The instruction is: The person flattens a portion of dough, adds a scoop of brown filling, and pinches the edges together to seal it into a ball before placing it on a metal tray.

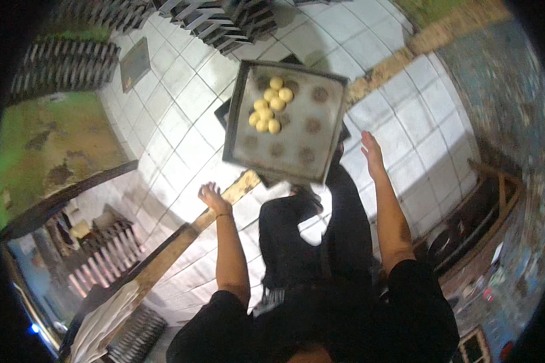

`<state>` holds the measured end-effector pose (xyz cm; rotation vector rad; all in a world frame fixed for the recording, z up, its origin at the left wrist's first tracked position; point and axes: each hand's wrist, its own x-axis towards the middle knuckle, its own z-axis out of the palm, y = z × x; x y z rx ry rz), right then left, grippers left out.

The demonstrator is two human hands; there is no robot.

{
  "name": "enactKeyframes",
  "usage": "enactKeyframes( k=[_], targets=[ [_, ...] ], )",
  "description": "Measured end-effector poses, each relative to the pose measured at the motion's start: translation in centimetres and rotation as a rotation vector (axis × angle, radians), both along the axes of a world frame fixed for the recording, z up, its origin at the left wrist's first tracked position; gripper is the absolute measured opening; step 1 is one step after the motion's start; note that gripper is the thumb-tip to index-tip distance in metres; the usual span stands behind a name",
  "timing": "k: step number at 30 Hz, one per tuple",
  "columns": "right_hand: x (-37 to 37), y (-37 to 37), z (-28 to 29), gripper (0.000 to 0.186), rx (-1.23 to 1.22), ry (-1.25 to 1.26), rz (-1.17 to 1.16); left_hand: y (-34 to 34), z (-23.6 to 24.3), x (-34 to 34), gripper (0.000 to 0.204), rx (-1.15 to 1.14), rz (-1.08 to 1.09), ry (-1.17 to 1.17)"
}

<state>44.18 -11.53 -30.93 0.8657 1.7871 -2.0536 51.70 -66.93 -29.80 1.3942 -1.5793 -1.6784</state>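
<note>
A square metal baking tray [293, 142] lies in front of me, with several round dark marks on its base. On its upper left part sits a cluster of small yellow dough balls [277, 104], some touching each other. Dark corners of something beneath the tray [221, 114] stick out at its sides. My left hand [211, 196] is off the tray's near left corner, fingers apart and holding nothing. To the right of the tray, my right hand [371, 148] is stretched out with nothing in it. Neither hand touches the tray.
Zigzag stacks of dark metal pans [206, 24] stand at the far side, with another stack [66, 69] at left. White tiles [169, 103] surround the tray. A worn wooden strip [184, 233] runs at lower left. A brown wooden frame [502, 187] is at right, beside a worn blue-grey surface [496, 85].
</note>
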Motion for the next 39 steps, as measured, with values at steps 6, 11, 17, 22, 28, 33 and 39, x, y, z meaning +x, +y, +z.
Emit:
enactKeyframes(
  k=[6, 11, 17, 22, 28, 33, 39],
  targets=[
    [-5.5, 5.3, -16.9, 0.074, -0.179, -0.259, -0.018, 2.8, -23.0, 6.6, 0.044, 0.435, -0.375, -0.13],
    [-7.9, 8.1, -28.7, 0.068, -0.261, -0.31, -0.06, 5.0, -33.5, 3.0, 0.043, 0.427, -0.234, -0.23],
    [-5.3, 8.7, -31.2, 0.066, -0.171, -0.389, -0.066, 5.6, -34.4, 3.5, 0.043, 0.416, -0.165, -0.284],
    [-4.1, 9.1, -31.4, 0.065, -0.136, -0.401, -0.061, 5.7, -34.7, 2.5, 0.042, 0.398, -0.16, -0.282],
    [-3.8, 9.0, -31.3, 0.064, -0.116, -0.387, -0.037, 5.8, -33.6, 2.9, 0.042, 0.359, -0.183, -0.283],
    [-2.0, 8.8, -29.2, 0.062, -0.089, -0.362, -0.043, 6.2, -27.4, 5.7, 0.041, 0.279, -0.256, -0.334],
    [6.2, 9.4, -20.2, 0.061, 0.02, -0.387, -0.173, 5.8, -15.0, 5.5, 0.041, 0.234, -0.499, -0.446]
  ],
)
